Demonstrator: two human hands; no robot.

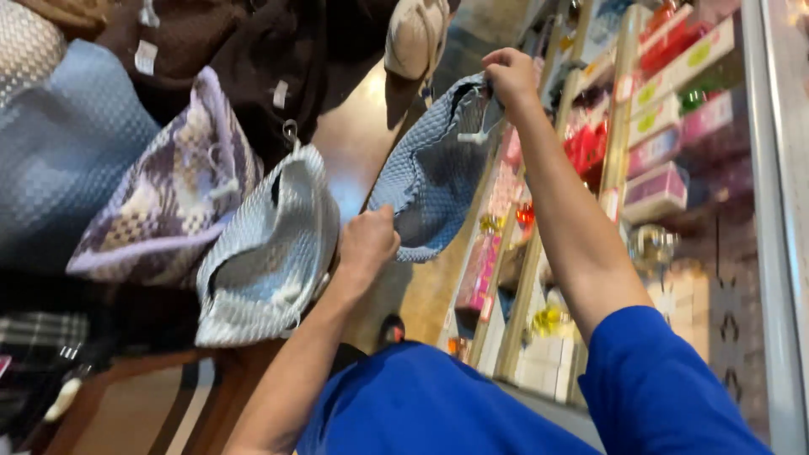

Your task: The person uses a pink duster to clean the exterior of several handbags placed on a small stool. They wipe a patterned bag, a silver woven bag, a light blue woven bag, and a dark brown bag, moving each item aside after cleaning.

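Overhead, each hand, left (364,244) and right (508,76), grips the blue woven bag (434,173) beside pink boxes (656,190).

Glaring softly off the polished floor (358,143) toward twelve o'clock, washing it pale. Sinking into murky shadow at nine and seven o'clock, swallowing detail among the dark hanging fabrics (244,59). Smearing with motion blur throughout, worst at three o'clock across the shelves (666,126). Tilting and stretching toward the edges.
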